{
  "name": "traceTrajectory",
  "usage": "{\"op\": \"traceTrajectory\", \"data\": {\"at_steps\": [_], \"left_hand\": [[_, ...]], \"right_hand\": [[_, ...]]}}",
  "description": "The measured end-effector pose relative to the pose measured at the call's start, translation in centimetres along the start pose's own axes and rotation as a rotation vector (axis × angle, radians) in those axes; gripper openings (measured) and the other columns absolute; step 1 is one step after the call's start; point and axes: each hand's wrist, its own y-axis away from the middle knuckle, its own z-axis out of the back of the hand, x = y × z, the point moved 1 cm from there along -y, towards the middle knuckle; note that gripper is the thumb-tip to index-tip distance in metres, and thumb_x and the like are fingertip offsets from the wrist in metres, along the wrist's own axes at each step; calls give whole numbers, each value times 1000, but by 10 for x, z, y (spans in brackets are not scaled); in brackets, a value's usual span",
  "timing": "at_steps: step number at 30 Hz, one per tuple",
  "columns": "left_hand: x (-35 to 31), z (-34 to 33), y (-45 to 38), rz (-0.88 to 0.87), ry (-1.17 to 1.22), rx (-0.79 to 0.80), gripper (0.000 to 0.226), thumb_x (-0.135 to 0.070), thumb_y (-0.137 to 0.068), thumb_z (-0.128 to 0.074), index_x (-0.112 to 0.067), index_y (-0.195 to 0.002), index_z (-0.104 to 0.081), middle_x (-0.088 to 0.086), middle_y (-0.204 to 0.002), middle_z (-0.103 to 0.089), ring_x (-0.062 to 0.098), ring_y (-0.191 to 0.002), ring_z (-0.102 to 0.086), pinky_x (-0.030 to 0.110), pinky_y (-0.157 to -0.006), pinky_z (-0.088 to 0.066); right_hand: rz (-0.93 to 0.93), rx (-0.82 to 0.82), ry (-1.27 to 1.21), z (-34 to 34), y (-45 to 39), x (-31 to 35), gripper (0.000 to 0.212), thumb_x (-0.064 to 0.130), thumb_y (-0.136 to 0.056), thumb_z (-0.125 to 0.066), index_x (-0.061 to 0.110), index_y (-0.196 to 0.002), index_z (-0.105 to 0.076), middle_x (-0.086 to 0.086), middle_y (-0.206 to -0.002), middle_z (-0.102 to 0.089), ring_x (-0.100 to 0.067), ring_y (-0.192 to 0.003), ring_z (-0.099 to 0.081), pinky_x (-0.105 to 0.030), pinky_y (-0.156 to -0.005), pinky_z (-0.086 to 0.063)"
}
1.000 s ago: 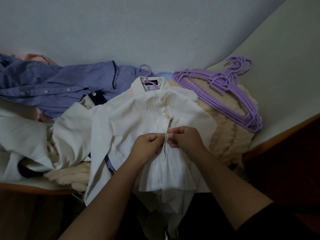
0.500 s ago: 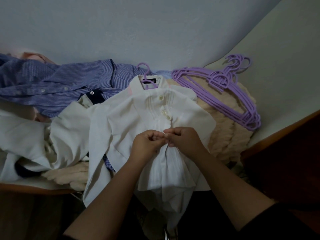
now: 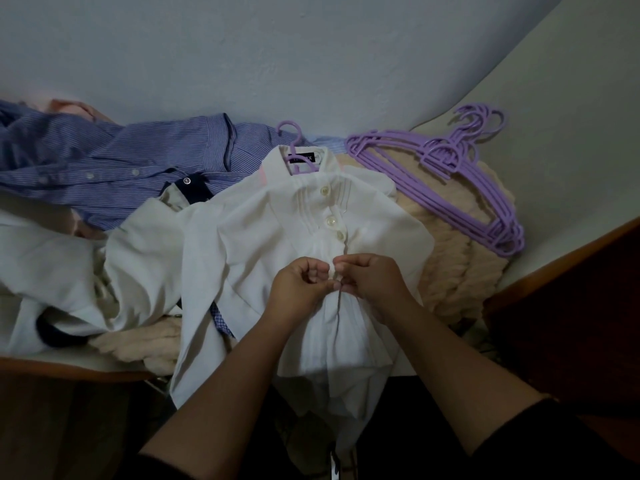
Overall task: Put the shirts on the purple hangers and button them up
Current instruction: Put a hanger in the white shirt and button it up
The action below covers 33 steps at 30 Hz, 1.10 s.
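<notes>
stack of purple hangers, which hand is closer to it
Right. The right hand pinches the white shirt placket on the side facing the hanger stack; the left hand sits farther away.

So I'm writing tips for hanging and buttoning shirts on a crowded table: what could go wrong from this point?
1. The left hand and right hand both pinch the placket of the white shirt with the hem hanging off the table edge; its weight may drag the edges out of line and skip a buttonhole.
2. The shirt lies over a cluttered pile; pulling might shift it off its purple hanger.
</notes>
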Motion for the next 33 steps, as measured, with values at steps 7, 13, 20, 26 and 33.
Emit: {"op": "traceTrajectory", "data": {"at_steps": [7, 13, 20, 26, 33], "left_hand": [[2, 4, 0, 162, 142, 91, 27, -11, -78, -76, 1, -101, -67, 25, -100, -69, 25, -84, -62, 39, -88, -52], [1, 4, 6, 333, 484, 103, 14, -4, -92, -56, 2, -90, -69, 15, -83, -73, 19, -71, -71, 25, -65, -58], [-1, 8, 8, 284, 163, 134, 18, -7, -86, -69, -10, -103, -65, 1, -84, -71, 8, -70, -66, 19, -65, -52], [-2, 11, 5, 242, -58, 162, 32, 7, -80, -69, -7, -109, -65, 0, -76, -60, 6, -53, -54, 15, -49, -45], [-7, 15, 1, 174, 1, 81, 27, 0, -80, -72, -6, -106, -68, 7, -79, -62, 12, -63, -56, 18, -57, -49]], "right_hand": [[31, -4, -38, -1, 4, 0, 14, 0, -87, -60, 0, -98, -68, -6, -79, -67, -11, -70, -65, -14, -58, -53], [18, 99, -110, -2, 9, -3, 18, -6, -88, -57, 0, -102, -66, -8, -86, -66, -13, -76, -65, -16, -66, -55], [58, 96, 71, 5, 13, -5, 31, -10, -81, -59, 3, -109, -65, -2, -76, -57, -11, -71, -60, -17, -67, -55], [68, 56, 180, 7, 11, -4, 29, -11, -82, -54, 2, -105, -66, -2, -69, -60, -9, -64, -58, -20, -64, -51], [108, 48, 179, 9, 7, 0, 24, -2, -82, -61, 12, -100, -68, -4, -80, -64, -11, -71, -59, -22, -68, -50]]}}
